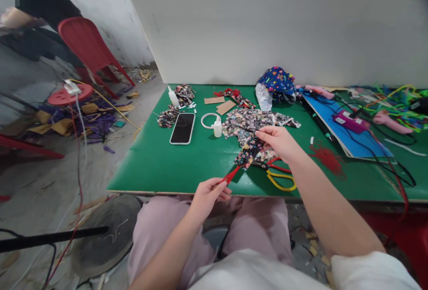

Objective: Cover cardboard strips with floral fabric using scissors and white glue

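Note:
My left hand [211, 192], closed near the table's front edge, grips a taut red thread bundle [232, 176]. Its far end meets a dark floral fabric strip [246, 154]; how the two join is too small to tell. My right hand [276, 142] pinches the upper part of that strip between thumb and fingers. Beneath and beside the right hand lies a heap of floral fabric pieces [238, 122]. Scissors [281, 181] with one yellow and one red handle rest on the table just under the strip, their blades partly covered.
On the green table [150, 165] are a phone [183, 128], a small white bottle [217, 127], a glue bottle [173, 97], cardboard pieces [225, 107], loose red thread [326, 158], a blue folder [347, 125] and pink glue guns [393, 122] with cables. A person sits far left.

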The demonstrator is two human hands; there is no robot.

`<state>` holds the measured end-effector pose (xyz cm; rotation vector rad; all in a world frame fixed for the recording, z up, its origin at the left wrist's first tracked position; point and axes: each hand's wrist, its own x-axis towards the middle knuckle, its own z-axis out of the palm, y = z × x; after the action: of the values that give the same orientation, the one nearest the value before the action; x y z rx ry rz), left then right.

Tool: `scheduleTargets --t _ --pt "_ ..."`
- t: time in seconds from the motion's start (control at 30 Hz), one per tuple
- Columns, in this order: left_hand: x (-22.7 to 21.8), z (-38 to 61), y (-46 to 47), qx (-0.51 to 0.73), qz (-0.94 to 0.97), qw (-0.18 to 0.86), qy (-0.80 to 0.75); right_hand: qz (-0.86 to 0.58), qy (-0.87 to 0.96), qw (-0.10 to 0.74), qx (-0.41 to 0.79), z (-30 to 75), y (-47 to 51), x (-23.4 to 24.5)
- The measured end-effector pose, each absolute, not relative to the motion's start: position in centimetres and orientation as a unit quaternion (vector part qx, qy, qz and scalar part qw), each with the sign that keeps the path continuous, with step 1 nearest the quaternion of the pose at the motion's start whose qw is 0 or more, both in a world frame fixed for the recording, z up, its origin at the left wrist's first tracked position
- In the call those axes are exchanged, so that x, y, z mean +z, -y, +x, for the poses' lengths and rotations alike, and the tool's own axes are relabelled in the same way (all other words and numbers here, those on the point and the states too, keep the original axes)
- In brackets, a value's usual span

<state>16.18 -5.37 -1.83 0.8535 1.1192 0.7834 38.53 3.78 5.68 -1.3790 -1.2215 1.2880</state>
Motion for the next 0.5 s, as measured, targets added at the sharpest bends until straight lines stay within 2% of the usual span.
scheduleTargets --t 0.17,0.3,0.43,0.5 --pt "-1.2 16.0 4.9 0.382 0.452 0.611 -0.525 -0.544 0.554 0.400 0.486 38.4 -3.2 7.1" --pt "0.3 17.2 4.4 0.449 0.530 0.545 -0.470 -0.509 0.664 0.334 0.434 38.0 -2.1 8.7" --pt "4.2 17.5 5.0 0.508 0.520 0.549 -0.412 -0.521 0.723 0.326 0.317 39.1 -2.3 10.4" --pt "7.2 17.3 5.8 0.523 0.496 0.613 -0.323 -0.549 0.709 0.332 0.293 40.4 -3.3 10.8"
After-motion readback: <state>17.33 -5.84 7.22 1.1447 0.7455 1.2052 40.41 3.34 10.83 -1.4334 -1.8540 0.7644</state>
